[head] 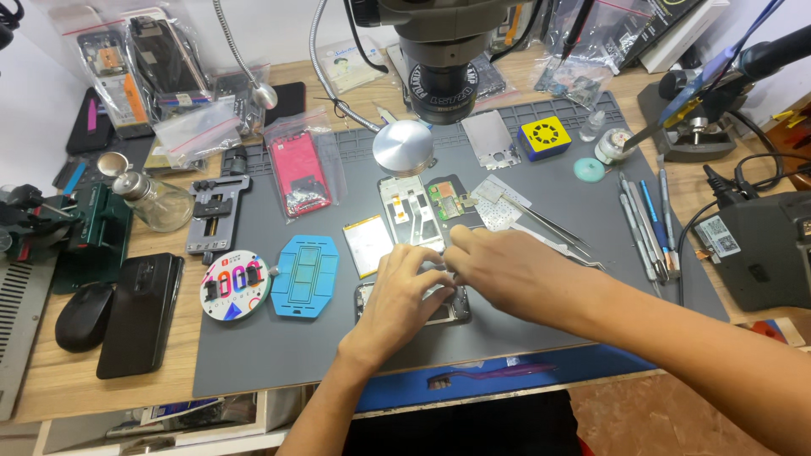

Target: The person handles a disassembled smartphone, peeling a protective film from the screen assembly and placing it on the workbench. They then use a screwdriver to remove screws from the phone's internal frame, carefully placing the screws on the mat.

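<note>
Head view: an opened phone (439, 308) is lain on the grey mat (279, 346) just below a detached frame (411, 211). It is pressed by the left hand (404, 295) and pinched at its top edge by the right hand (507, 270).

One view only — a head-worn camera looking steeply down and forward over the grey rubber work mat (541, 312) on a wooden bench. It sits close, arm's reach off; the black microscope head (443, 51) juts in at the top edge.
</note>
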